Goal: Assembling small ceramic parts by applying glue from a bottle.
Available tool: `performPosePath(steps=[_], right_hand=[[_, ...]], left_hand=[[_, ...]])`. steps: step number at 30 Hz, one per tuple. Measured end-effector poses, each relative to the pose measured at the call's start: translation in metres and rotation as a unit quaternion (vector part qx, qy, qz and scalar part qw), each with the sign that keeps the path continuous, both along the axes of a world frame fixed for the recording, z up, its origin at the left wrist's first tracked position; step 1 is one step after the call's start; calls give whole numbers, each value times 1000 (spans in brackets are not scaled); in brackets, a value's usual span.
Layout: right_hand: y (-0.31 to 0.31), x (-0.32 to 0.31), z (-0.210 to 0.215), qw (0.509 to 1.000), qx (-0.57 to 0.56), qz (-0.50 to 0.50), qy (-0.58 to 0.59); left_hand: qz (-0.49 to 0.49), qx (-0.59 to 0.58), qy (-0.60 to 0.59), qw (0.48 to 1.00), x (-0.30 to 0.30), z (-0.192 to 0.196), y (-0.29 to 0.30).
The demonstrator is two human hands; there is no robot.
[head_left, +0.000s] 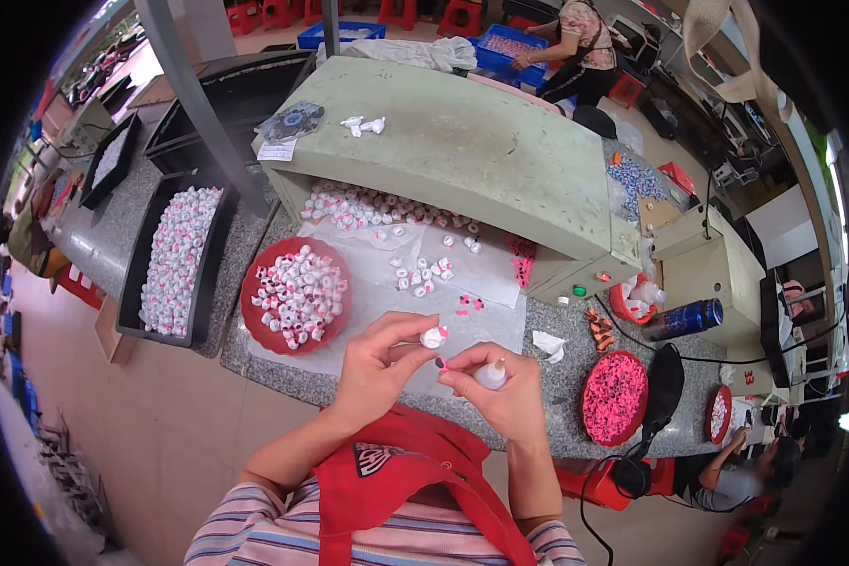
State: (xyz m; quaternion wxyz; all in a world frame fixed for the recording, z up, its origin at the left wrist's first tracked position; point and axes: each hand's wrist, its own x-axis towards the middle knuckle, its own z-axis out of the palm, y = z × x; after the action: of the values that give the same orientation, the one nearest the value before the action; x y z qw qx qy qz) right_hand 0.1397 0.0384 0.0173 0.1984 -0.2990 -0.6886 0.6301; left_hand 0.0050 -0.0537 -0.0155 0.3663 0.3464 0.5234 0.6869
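Between the thumb and fingers of my left hand is a small white rounded piece with a pink patch. My right hand pinches a tiny pink-and-black piece close below it. A small whitish squeeze bottle with a pale tip is also tucked in my right hand. Both hands are over white paper at the front of the bench. A few loose pink pieces lie just beyond them. More white pieces sit on the paper farther back.
On the left are a red bowl of white-and-pink pieces and a black tray of similar ones. A pale green shelf box spans the back. Rightward are a bowl of pink pieces, a dark blue can and a black lamp-like object.
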Motion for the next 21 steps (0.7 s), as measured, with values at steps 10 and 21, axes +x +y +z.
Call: performPosePath(steps=[10,21], right_hand=[[-6,1,2,996,41,-76,6],[-16,3,-6,982,121,-111,99]], left_hand=[[-52,-5,60,997,1,16,-9],[-61,58,-62,995,13,12,-6]])
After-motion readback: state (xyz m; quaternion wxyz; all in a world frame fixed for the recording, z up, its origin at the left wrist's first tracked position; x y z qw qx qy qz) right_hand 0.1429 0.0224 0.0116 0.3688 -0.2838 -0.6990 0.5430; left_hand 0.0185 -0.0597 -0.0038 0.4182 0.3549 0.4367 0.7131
